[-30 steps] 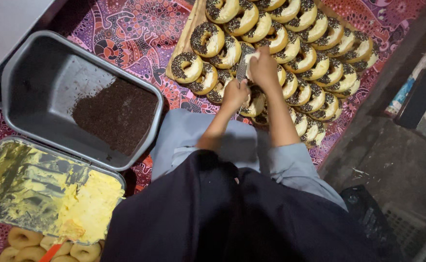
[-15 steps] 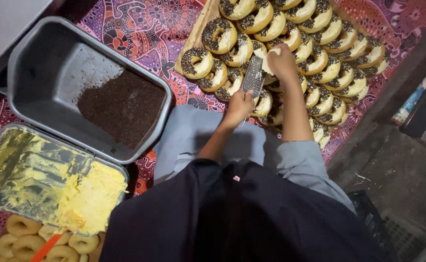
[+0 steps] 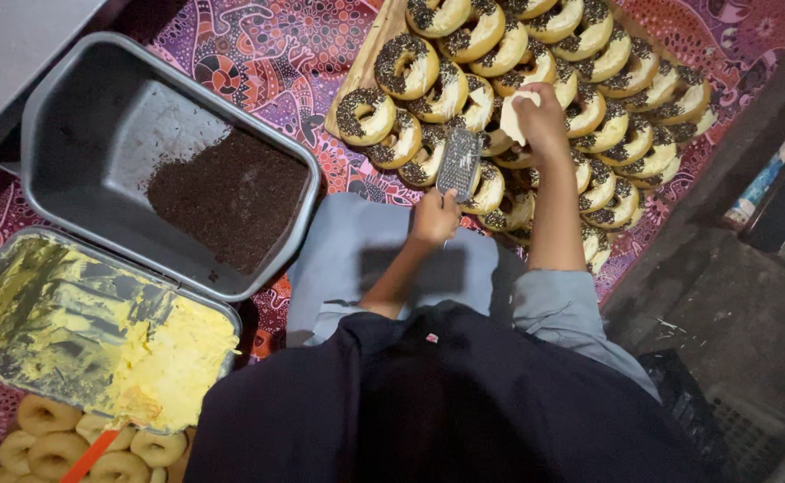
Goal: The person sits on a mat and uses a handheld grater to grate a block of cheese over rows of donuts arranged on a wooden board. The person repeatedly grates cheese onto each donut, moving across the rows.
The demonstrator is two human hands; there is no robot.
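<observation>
My left hand (image 3: 434, 217) grips a small metal grater (image 3: 458, 164) by its handle and holds it over the near rows of doughnuts. A little further out, my right hand (image 3: 544, 121) is closed on a pale block of cheese (image 3: 511, 116), lifted just clear of the grater's top right. Beneath both hands lie several ring doughnuts (image 3: 406, 63) with pale icing and dark chocolate sprinkles, packed in rows on a wooden board (image 3: 364, 67).
A grey metal tray (image 3: 80, 125) on the left holds a patch of chocolate sprinkles (image 3: 227, 197). Nearer me is a tray of yellow cream (image 3: 71, 313). Plain doughnuts (image 3: 53, 447) and an orange handle (image 3: 88, 456) lie at the bottom left. A purple patterned cloth (image 3: 267, 45) covers the floor.
My right hand with the cheese has come off the grater and moved slightly up and away. The left hand and grater stay over the same rows.
</observation>
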